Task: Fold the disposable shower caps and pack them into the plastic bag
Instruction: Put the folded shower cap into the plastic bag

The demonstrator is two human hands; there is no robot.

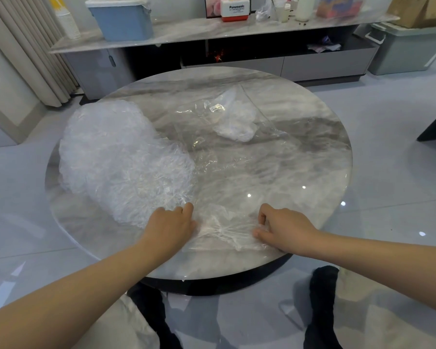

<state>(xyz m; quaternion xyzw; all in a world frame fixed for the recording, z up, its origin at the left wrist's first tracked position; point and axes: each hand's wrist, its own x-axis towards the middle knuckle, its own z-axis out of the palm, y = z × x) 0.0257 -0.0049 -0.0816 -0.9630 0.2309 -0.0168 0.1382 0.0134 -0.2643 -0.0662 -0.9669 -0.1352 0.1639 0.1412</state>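
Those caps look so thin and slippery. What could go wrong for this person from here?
The shower cap stretched between the left hand and right hand lies at the table's near edge, so it might slide off. Pulling the thin film from both sides could tear it. The big pile of caps sits close to the left rim and might get nudged over. The plastic bag is clear, so its opening may be hard to find.

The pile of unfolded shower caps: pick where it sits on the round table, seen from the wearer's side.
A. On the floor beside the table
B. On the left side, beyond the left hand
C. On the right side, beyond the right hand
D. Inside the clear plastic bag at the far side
B: the pile of unfolded shower caps covers the left part of the round table, just beyond the left hand.
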